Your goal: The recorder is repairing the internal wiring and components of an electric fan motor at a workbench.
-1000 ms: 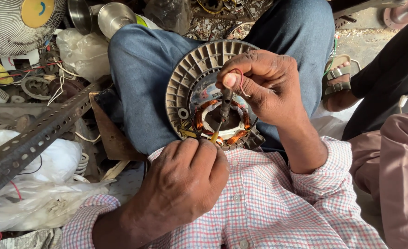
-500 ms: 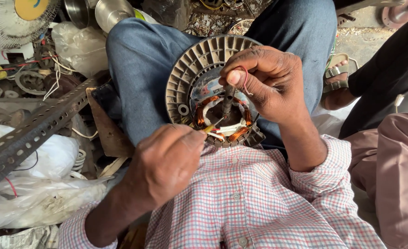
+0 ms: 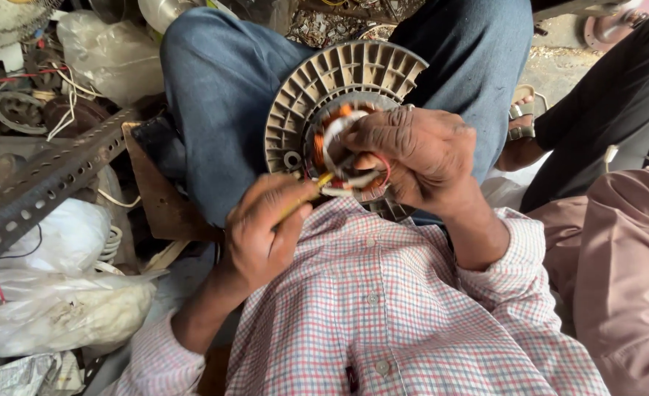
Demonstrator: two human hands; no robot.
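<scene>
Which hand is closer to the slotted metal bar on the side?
Left. The left hand sits nearer the metal bar; the right hand is farther off, on the round motor part.

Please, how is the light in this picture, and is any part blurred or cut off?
Head view: soft daylight, no harsh glare; the left hand and right hand on the ribbed motor housing look sharp; the checked shirt near the lens looks stretched; the perforated metal bar is cut off at the left edge.

The finned motor housing (image 3: 324, 88) rests on the lap, perforated metal bar (image 3: 38, 183) to its left.
</scene>
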